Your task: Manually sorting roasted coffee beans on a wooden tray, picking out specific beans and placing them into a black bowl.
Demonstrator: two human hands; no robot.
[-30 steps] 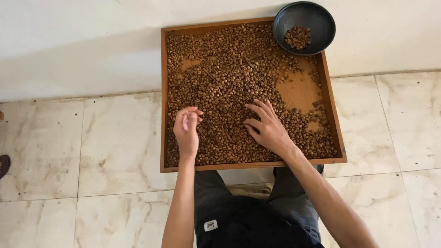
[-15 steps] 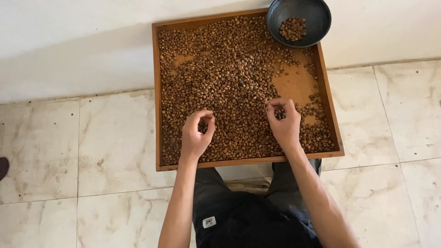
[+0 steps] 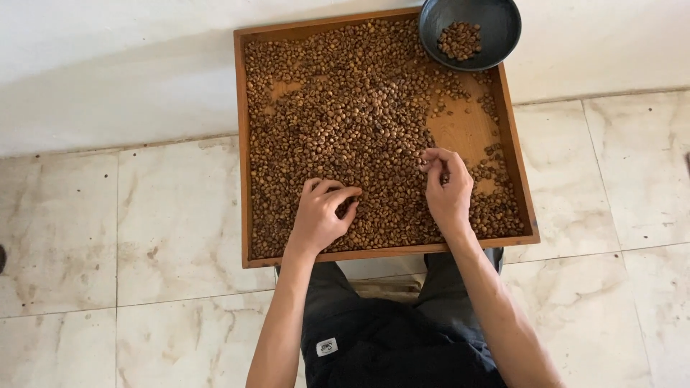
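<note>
Brown beans [image 3: 338, 122] cover most of the wooden tray [image 3: 241, 144], bare wood showing near its right edge and at a patch near the far-left corner. Tray sits on the tiled floor [image 3: 144, 237], far edge against the white wall [image 3: 108, 65].

Left hand [image 3: 320, 215] rests on the beans near the tray's front edge, fingers curled in; grip looks pinched on a bean or two, but they're too small to confirm. Right hand [image 3: 447, 188] is just above the beans right of centre, fingertips drawn together, probably closed on a few beans.

Dark bowl [image 3: 471, 30] perches on the tray's far-right corner, overhanging the rim, small pile of beans inside.

Risks:
- Bowl is only half supported. A knock on the tray or a heavy drop into it could tip it and mix its beans back into the tray.
- Tiny pinch grips: beans can slip out mid-carry, landing in the tray or on the floor.
- Front edge rests close to the knees; a leg shift could jolt everything.
</note>
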